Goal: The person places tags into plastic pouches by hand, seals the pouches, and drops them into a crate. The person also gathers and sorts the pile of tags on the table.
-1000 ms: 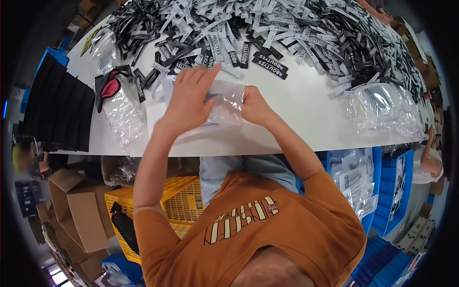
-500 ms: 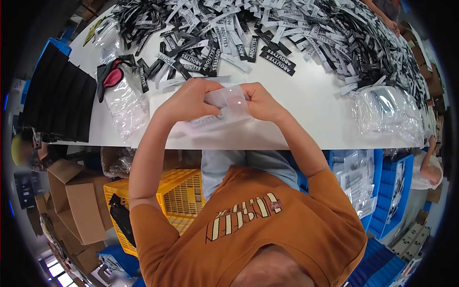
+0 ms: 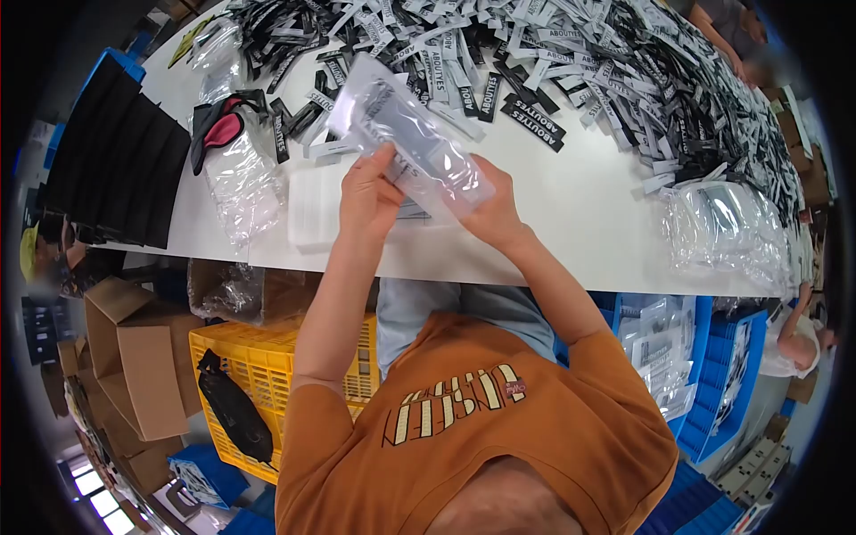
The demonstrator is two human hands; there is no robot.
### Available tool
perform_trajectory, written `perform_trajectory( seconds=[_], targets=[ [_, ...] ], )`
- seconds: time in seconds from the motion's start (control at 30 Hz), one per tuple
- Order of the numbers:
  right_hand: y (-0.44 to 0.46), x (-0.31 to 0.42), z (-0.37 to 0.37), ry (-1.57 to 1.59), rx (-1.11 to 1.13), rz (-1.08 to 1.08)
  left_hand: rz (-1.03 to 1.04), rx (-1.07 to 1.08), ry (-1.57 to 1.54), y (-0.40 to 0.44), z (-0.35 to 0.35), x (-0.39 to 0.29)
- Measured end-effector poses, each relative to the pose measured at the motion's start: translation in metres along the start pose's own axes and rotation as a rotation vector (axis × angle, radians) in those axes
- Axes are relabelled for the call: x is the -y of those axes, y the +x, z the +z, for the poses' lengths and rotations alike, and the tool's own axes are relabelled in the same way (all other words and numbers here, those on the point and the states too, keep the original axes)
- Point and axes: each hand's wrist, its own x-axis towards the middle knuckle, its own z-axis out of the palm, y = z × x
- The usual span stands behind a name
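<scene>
A translucent plastic bag (image 3: 412, 134) printed with dark lettering is held up at a slant above the table, its far end pointing up and left. My left hand (image 3: 371, 193) pinches its lower left edge with thumb and fingers. At the near right end, my right hand (image 3: 492, 203) grips the bag, some of its fingers hidden behind the plastic. Beneath the bag and beside my left wrist lies a white stack (image 3: 312, 212), partly covered by my hand and arm. Loose black and white ABOUTYES labels (image 3: 533, 123) lie beyond my hands.
Clear plastic packs lie left (image 3: 241, 192) and right (image 3: 724, 227) on the white table (image 3: 588, 241). A black-and-pink eye mask (image 3: 223, 131) tops the left pack, beside a black ridged stack (image 3: 116, 152). Below are a yellow crate (image 3: 245, 357) and blue bins (image 3: 727, 374). Other people are at the sides.
The bag has been raised and stretched out lengthwise, tilting up and left. My left hand has shifted down its edge, and both hands have moved slightly apart. The white stack has come into view.
</scene>
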Motion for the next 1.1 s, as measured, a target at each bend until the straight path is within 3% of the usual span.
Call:
perform_trajectory(
  seconds=[0.03, 0.13, 0.3, 0.4, 0.43, 0.53, 0.6, 0.73, 0.8, 0.87, 0.97, 1.07, 1.1],
  targets=[
    [-0.001, 0.002, -0.002, -0.133, 0.017, -0.133, 0.031, -0.009, 0.028, -0.001, 0.002, 0.002],
    [0.001, 0.006, -0.01, -0.175, -0.01, -0.157, 0.106, -0.005, 0.065, 0.001, 0.012, 0.009],
    [-0.005, -0.011, -0.012, -0.042, -0.072, 0.032, 0.161, 0.008, 0.131, -0.001, 0.024, 0.023],
    [-0.005, -0.015, -0.013, 0.056, -0.13, 0.124, -0.05, 0.003, -0.108, -0.004, 0.028, 0.025],
    [-0.004, -0.014, -0.014, 0.081, -0.14, 0.143, -0.013, -0.013, -0.05, -0.005, 0.028, 0.026],
    [-0.006, -0.01, -0.019, 0.102, 0.007, 0.338, 0.099, -0.064, 0.13, -0.005, 0.03, 0.027],
    [-0.014, -0.015, -0.011, 0.132, 0.016, 0.267, 0.174, -0.111, 0.245, -0.003, 0.03, 0.029],
    [-0.014, 0.001, -0.008, 0.033, 0.058, 0.216, 0.245, -0.201, 0.155, 0.002, 0.033, 0.026],
    [-0.019, -0.007, -0.016, 0.139, 0.111, 0.203, 0.275, -0.295, 0.078, 0.018, 0.017, 0.006],
    [-0.022, -0.01, -0.031, 0.244, 0.188, 0.235, 0.361, -0.181, 0.093, 0.029, -0.012, -0.023],
    [-0.015, -0.004, -0.048, 0.326, 0.36, 0.309, 0.615, -0.155, 0.754, 0.019, -0.017, -0.057],
    [-0.006, 0.008, -0.046, 0.239, 0.526, 0.343, 0.903, 0.342, 1.449, -0.023, 0.035, -0.063],
    [-0.004, 0.013, -0.04, 0.21, 0.552, 0.359, 0.866, 0.53, 1.573, -0.033, 0.047, -0.06]
  ],
)
